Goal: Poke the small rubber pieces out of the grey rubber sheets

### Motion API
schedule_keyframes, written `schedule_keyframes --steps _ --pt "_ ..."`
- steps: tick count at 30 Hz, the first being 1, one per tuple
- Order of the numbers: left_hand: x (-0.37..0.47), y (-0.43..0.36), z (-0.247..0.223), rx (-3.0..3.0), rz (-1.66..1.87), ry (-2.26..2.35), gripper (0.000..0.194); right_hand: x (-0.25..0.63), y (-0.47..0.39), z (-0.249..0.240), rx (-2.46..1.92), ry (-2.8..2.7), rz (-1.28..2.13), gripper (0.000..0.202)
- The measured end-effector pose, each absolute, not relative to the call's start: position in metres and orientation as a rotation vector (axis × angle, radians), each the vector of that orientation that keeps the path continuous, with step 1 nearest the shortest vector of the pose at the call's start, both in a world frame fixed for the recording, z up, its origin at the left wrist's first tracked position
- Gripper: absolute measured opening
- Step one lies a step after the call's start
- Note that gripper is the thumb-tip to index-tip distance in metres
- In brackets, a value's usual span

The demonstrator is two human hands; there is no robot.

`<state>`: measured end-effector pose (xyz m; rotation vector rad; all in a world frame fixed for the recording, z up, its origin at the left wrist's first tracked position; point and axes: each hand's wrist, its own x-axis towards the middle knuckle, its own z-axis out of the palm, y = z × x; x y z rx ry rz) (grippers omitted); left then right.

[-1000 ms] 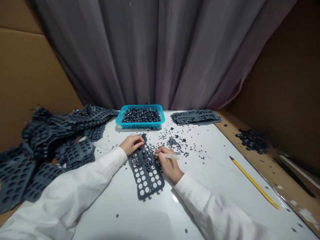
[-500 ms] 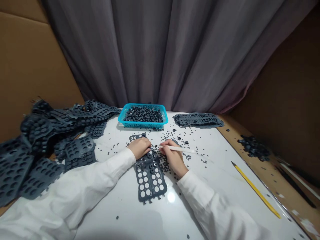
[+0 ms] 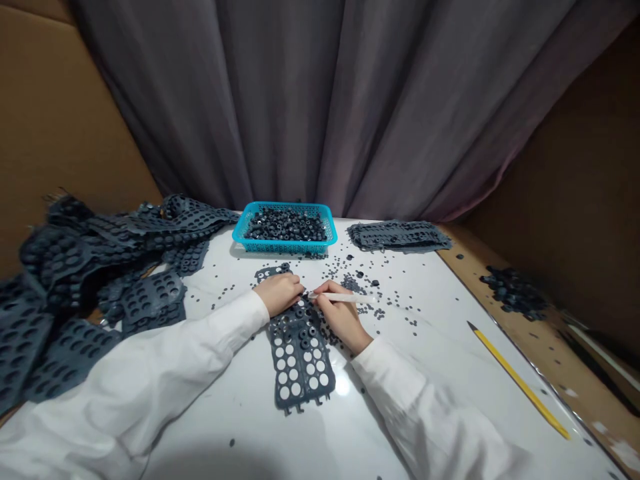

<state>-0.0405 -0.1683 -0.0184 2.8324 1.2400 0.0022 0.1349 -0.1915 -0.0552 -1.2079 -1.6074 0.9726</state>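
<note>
A dark rubber sheet (image 3: 299, 363) with rows of round holes lies on the white table, white showing through many holes. My left hand (image 3: 278, 294) rests on its upper part, fingers bent together at the sheet. In my right hand (image 3: 343, 317) is a white pen-like tool (image 3: 353, 298), its tip at the sheet close to my left fingertips. A few small dark rings (image 3: 304, 338) sit on the middle of the sheet. What lies under my left fingers is hidden.
Behind is a blue basket (image 3: 285, 246) of small black parts. Perforated sheets (image 3: 150, 297) pile up at left; a flat stack (image 3: 400, 236) lies back right. Small dark discs scatter around. A yellow cutter-like tool (image 3: 520, 381) and black parts (image 3: 514, 291) are at right.
My right hand has moved slightly left, bringing the white tool's tip from beside the sheet onto it, near my left fingers. The view has shifted slightly.
</note>
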Motion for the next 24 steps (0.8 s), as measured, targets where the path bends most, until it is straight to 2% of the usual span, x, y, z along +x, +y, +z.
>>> schedule_keyframes --steps 15,24 --pt "-0.038 -0.162 -0.024 3.097 -0.139 1.051 0.014 0.131 -0.194 -0.05 -1.214 -1.688 0.8 0.012" --pt "-0.058 -0.152 -0.051 2.563 0.569 1.22 0.012 0.131 -0.195 -0.051 -1.22 -1.699 0.811 0.014"
